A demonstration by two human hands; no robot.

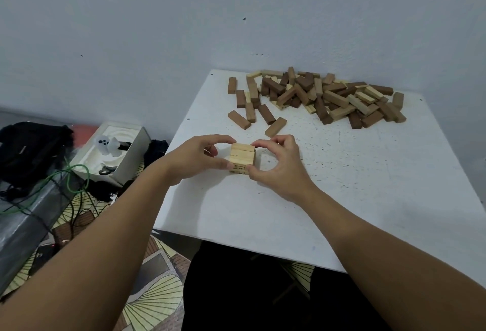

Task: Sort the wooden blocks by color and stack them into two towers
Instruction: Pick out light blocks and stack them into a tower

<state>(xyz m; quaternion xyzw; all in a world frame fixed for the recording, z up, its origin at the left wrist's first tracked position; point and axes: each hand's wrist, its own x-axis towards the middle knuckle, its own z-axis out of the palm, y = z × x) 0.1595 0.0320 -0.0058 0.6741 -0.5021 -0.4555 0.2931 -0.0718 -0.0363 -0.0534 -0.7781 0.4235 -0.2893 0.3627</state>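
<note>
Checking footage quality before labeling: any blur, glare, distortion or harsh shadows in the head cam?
Head view: lighting is even and soft, no glare on the white table; only faint shadows under the left hand and right hand at the light stack. Wide-angle distortion bends the table edges and stretches the forearms. The block pile is reasonably sharp; the stack's markings are too small to read.

White table (342,199), speckled with small dark marks, set into the wall corner. At its far end sprawls a jumbled heap of blocks (323,96), light and dark mixed, a few strays lying loose toward the left. Nearer the front edge stands a short stack of light blocks (242,156).
</note>
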